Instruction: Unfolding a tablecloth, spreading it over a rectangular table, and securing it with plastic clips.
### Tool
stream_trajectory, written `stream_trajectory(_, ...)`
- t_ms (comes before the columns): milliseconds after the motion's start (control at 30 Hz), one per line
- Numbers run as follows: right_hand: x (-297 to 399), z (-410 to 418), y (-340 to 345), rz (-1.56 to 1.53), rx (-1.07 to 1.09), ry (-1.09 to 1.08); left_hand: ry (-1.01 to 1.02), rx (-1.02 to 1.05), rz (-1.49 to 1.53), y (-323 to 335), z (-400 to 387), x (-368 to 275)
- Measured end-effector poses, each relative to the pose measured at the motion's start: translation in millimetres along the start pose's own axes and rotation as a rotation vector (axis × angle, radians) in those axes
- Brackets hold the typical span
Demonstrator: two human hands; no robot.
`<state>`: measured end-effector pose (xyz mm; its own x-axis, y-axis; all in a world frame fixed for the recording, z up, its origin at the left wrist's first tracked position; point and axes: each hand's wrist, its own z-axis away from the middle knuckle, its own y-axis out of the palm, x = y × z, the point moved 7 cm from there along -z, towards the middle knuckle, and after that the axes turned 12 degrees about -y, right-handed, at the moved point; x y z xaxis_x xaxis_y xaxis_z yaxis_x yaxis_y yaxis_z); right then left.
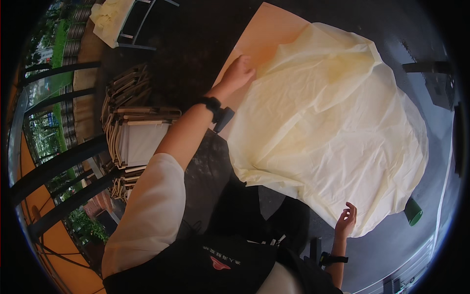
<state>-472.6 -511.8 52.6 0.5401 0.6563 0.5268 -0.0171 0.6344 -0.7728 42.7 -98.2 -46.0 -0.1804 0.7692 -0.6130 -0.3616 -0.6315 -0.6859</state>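
Note:
A thin, creased, pale yellow plastic sheet spreads over much of a tabletop, whose orange-tan surface shows at the upper left. My left hand is over this bare part, beside the sheet's left edge, with its fingers curled; whether they pinch the sheet is unclear. At the sheet's near right edge is my right hand, fingers loosely bent and apart, with nothing visibly gripped. Part of the sheet hangs past the table's near side in loose folds. Both wrists wear black bands.
Folded chairs with pale fabric are stacked at the left, near dark railings. Another table with a crumpled yellowish sheet stands at the upper left. A green cylindrical container is on the dark floor to the right.

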Motion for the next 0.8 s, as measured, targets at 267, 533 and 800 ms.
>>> stream_trajectory(267,253.0,-118.3,138.4,0.018,0.161,-0.347,0.258,0.240,-0.232,64.6,-26.0,-11.2)
stream_trajectory(533,203.4,-174.9,191.5,0.152,0.206,-0.263,-0.493,0.192,1.003,-99.3,-23.0,88.9)
stream_trajectory(800,191.8,-184.2,201.3,0.210,0.209,-0.244,-0.728,0.442,0.145,-181.2,-0.2,211.9)
